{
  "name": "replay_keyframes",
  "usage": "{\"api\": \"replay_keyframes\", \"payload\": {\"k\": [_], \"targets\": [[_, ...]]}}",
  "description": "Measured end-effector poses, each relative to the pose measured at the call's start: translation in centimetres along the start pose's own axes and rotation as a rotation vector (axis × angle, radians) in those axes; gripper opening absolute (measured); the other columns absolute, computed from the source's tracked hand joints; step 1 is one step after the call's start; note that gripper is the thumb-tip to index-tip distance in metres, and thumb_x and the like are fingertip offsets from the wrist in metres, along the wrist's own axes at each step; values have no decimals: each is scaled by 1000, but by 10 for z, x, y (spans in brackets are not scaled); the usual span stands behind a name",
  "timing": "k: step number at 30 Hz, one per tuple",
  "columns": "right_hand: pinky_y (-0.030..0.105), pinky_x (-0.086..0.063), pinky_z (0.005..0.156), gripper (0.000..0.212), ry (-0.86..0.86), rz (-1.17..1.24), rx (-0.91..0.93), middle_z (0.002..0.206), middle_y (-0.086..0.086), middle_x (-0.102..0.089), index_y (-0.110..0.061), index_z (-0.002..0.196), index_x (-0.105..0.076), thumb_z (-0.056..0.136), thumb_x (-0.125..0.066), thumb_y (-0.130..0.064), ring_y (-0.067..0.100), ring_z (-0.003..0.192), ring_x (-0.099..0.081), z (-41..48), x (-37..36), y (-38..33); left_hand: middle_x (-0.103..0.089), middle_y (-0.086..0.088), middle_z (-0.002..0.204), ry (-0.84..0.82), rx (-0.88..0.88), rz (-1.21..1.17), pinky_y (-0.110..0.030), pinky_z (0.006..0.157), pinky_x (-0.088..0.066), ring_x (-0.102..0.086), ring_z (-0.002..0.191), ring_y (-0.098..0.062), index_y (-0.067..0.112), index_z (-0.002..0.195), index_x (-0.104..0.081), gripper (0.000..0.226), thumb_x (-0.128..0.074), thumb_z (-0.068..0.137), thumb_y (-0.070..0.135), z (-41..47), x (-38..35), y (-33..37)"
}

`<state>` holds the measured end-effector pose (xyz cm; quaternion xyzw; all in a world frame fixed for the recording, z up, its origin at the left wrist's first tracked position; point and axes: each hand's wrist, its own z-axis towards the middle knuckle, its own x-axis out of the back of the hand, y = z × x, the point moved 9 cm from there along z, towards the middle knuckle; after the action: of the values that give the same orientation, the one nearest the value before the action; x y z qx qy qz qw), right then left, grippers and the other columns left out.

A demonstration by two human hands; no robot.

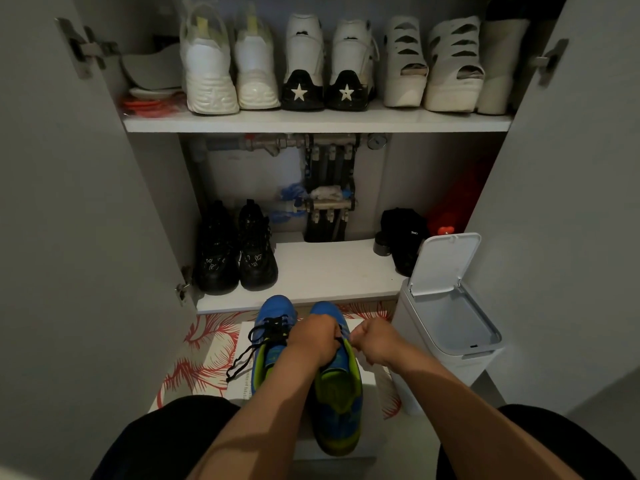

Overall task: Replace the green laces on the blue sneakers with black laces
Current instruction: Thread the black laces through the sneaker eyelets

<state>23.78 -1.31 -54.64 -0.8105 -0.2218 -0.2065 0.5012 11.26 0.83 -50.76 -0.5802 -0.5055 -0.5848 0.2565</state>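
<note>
Open shoe cabinet [329, 268], white lidded bin [412, 327] at its right. 2 blue sneakers stand toes toward the cabinet on a white box [242, 336].

Left sneaker [275, 306] carries a black lace [266, 332], ends loose.

Left hand [317, 341] is curled over the right sneaker [341, 403], pinching a dark lace strand [341, 340]. Right hand [375, 339] is fisted tight, pinching the same strand.

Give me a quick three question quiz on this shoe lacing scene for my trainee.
1. True or false: the white bin has its lid standing open.
2. The laces on the left sneaker are: A green, B black, C white?
3. Which sneaker are the left hand and right hand working at?
Key: 1 true. 2 B. 3 the right sneaker, at its black lace.
</note>
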Motion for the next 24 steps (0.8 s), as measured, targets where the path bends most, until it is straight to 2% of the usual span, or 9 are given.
{"api": "replay_keyframes", "payload": {"k": [3, 5, 7, 12, 15, 17, 20, 22, 24], "targets": [[26, -46, 50, 23, 35, -34, -13, 76, 19, -66, -5, 74, -66, 90, -50, 0, 21, 54, -56, 0, 10, 0, -67, -9, 110, -17, -31, 165, -36, 85, -50, -61, 104, -27, 13, 109, -67, 19, -60, 92, 18, 1, 6, -1], [31, -48, 58, 23, 74, -65, -17, 84, 26, -70, -1, 77, -65, 90, -47, 2, 26, 62, -60, 0, 21, -2, -67, -7, 111, -33, -50, 184, -37, 91, -50, -61, 106, -26, 15, 110, -67, 20, -60, 91, 19, 2, 11, -2], [36, -50, 64, 24, 116, -49, 4, 85, 30, -70, 0, 73, -62, 90, -44, 5, 28, 68, -62, 1, 31, -7, -64, -6, 117, -27, -65, 103, -38, 95, -49, -59, 109, -26, 17, 115, -65, 24, -60, 92, 21, 3, 19, 0], [34, -43, 56, 23, 201, 123, 111, 74, 15, -56, -10, 74, -53, 95, -43, -7, 23, 61, -52, -6, 47, -30, -65, -5, 124, -35, -81, -236, -30, 96, -47, -59, 112, -22, 22, 125, -66, 31, -56, 96, 21, 12, 30, 8], [30, -43, 56, 18, 234, 161, 132, 79, 10, -61, -13, 77, -52, 93, -45, -7, 21, 62, -53, -10, 50, -37, -68, -4, 113, -104, -80, -340, -30, 91, -48, -60, 101, -17, 22, 113, -71, 22, -59, 95, 27, 14, 23, 16], [30, -43, 61, 16, 287, 256, 127, 84, 9, -64, -14, 82, -51, 93, -43, -7, 20, 69, -54, -10, 57, -39, -67, -1, 94, -127, -72, -363, -30, 83, -48, -58, 88, -14, 23, 93, -72, 12, -62, 94, 30, 16, 20, 20], [34, -43, 63, 18, 333, 451, 157, 83, 9, -64, -16, 85, -50, 101, -42, -12, 21, 64, -52, -10, 67, -47, -59, 3, 69, -99, -50, -395, -26, 65, -43, -52, 66, -10, 20, 67, -63, 28, -62, 94, 29, 20, 21, 20], [31, -45, 59, 16, 331, 483, 169, 84, 10, -66, -16, 92, -54, 104, -43, -16, 17, 56, -52, -10, 70, -51, -58, 4, 62, -54, -37, -459, -23, 57, -39, -50, 58, -8, 17, 63, -62, 32, -63, 93, 28, 24, 28, 19], [24, -44, 50, 13, 261, 464, 121, 86, 13, -68, -14, 104, -55, 101, -45, -6, 14, 48, -53, -7, 66, -46, -58, 2, 59, 12, -28, -564, -23, 57, -40, -49, 54, -8, 12, 64, -65, 32, -64, 93, 26, 28, 39, 17]]}}
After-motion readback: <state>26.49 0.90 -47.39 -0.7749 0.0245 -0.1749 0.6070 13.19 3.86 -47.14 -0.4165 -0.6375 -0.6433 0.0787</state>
